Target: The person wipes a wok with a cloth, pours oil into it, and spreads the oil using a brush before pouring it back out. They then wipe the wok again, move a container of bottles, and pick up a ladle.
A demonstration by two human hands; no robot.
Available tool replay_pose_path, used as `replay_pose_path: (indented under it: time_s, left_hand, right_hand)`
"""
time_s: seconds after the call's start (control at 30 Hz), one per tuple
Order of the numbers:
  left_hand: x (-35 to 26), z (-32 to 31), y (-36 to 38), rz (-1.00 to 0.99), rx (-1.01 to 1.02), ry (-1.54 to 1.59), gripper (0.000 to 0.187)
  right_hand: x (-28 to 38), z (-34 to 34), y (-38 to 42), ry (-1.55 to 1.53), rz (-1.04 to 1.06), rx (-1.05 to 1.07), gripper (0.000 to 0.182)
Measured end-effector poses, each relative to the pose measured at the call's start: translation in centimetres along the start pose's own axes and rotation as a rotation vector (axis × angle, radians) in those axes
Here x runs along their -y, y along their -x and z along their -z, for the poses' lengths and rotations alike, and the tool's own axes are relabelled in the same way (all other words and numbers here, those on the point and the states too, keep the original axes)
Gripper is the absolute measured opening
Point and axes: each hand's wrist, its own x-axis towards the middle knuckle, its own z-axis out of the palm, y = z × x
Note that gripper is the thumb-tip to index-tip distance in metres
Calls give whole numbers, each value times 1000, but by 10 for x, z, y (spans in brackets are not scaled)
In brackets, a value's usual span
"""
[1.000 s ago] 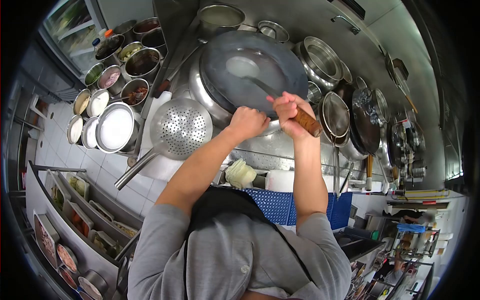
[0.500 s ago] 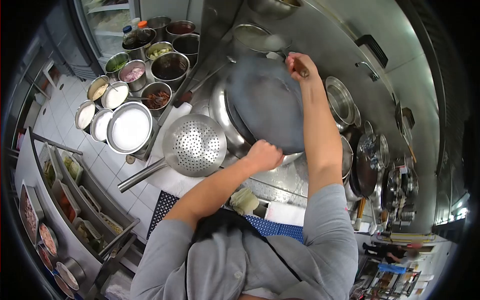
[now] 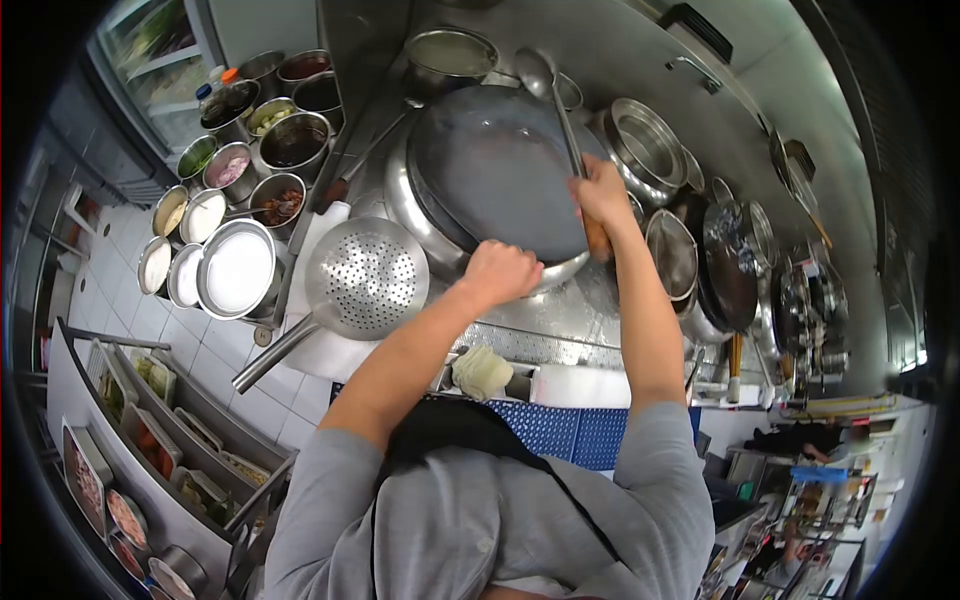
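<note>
A dark wok (image 3: 490, 175) sits within a shiny steel ring (image 3: 405, 205) on the stove. Curled over its near rim, my left hand (image 3: 500, 272) is closed on the wok; whatever grip lies under the fingers is hidden. My right hand (image 3: 603, 192) is wrapped round a long ladle (image 3: 570, 135), near its wooden end. The ladle's bowl points away from me, beyond the wok's far right rim. Inside the wok I see a greyish, hazy surface and no distinct food. Left of the wok, a perforated strainer (image 3: 365, 270) lies with its handle towards me.
Steel pots of sauces and ingredients (image 3: 290, 140) crowd the left side. A pot of liquid (image 3: 450, 52) stands behind the wok. Strainers (image 3: 640, 140) and pans are stacked at right. A crumpled cloth (image 3: 482, 373) lies on the near edge. Two people are in the distance at lower right.
The ladle has swung into a longer, forward-pointing position, and my right hand is lower. The wok looks less blurred. My left hand stays at the near rim; the view has shifted.
</note>
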Motion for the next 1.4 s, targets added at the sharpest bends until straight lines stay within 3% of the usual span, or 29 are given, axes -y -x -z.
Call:
replay_pose_path:
  time_s: [0.17, 0.33, 0.53, 0.73, 0.83, 0.9, 0.97, 1.03, 1.07, 1.17, 1.27, 1.37, 1.4]
  left_hand:
    - [-3, 5, -2, 16, 61, -29, 38]
    - [-1, -5, -1, 13, 0, -41, 33]
    - [-4, -2, -1, 4, -9, -70, 33]
    - [-6, 0, -3, 35, -2, -72, 32]
    - [-9, 6, -3, 26, 14, -73, 32]
    - [-10, 7, -2, 41, 37, -75, 32]
    - [-9, 7, -4, 29, 8, -65, 32]
    - [-5, -2, -2, -12, -66, -46, 32]
    - [-2, -5, -1, -28, -88, -51, 31]
    - [1, -8, -1, -26, -63, -54, 32]
    - [-2, -3, -1, -24, -39, -59, 34]
    - [0, -2, -1, -22, -27, -44, 34]
    - [1, -2, -1, -21, -24, -31, 33]
  right_hand:
    - [-36, 8, 91, -165, -177, 100, 18]
    - [-44, 10, 137, -514, -408, 209, 20]
    - [-35, 4, 160, -1099, -603, 280, 7]
    - [-34, -8, 153, -1944, -705, 562, 19]
    - [-7, -7, 132, -2049, -773, 544, 36]
    - [0, -11, 105, -2089, -682, 612, 39]
    - [11, -9, 71, -2098, -630, 698, 40]
    - [30, -7, 33, -2119, -635, 616, 41]
    - [38, -7, 8, -2066, -609, 638, 14]
    - [64, -13, -64, -1957, -546, 439, 14]
    - [90, -25, -124, -1586, -471, 194, 12]
    - [83, -40, -174, -977, -175, 368, 11]
    - [86, -52, -185, -803, -201, 212, 13]
